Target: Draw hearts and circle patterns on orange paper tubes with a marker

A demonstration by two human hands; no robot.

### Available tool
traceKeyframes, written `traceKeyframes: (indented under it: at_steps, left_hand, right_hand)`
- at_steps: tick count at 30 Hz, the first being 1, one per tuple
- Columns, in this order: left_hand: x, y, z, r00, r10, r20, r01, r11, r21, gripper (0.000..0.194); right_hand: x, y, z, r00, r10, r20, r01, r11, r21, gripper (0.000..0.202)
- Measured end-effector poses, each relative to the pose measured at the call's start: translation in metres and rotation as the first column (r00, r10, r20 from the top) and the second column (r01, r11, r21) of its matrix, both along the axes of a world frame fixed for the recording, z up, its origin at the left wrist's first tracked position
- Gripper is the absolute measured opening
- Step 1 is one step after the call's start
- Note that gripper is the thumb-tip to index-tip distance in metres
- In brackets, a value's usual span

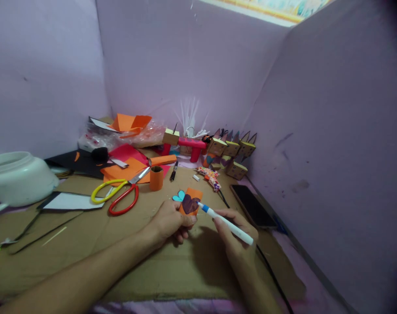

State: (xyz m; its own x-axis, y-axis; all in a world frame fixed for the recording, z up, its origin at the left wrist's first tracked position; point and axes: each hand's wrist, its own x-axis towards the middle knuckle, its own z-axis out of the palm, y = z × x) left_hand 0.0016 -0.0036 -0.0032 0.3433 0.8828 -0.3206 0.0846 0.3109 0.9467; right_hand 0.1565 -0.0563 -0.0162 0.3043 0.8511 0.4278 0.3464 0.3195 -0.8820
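My left hand (172, 220) pinches a small orange paper piece (194, 192) between thumb and fingers, above the cardboard. A dark purple heart (189, 204) covers much of its front, and a light-blue, dark-edged heart (178, 196) sticks out at its left side. Whether the orange piece is flat or a tube, I cannot tell. In my right hand (237, 231) is a white marker (233, 226) with a blue collar, held like a pen. Its tip meets or nearly meets the right part of the purple heart. Some fingers of both hands are hidden.
Scissors (124, 192) with yellow and red handles lie left, beside an orange tube (156, 179). A glue gun (211, 176) and a phone (252, 205) lie right. Decorated boxes (237, 170) line the back. A white pot (20, 179) stands far left; a black cable (272, 268) runs right.
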Motion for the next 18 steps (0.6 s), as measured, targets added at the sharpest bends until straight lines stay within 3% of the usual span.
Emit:
traceKeyframes:
  at_steps: [7,18]
  left_hand:
    - [0.0004,-0.0004,0.0010,1.000,0.013,-0.002,-0.013,1.000,-0.004,0.016]
    - [0.0009,-0.0009,-0.0003,1.000,0.009,-0.020,-0.009,1.000,0.005,0.016]
  right_hand:
    - [-0.0038,-0.0012,0.0029,0.999,-0.048,0.002,0.048,0.999,0.021,0.019]
    - [0.0039,0.0035,-0.0027,0.974,0.034,0.226,-0.054,0.995,0.083,0.014]
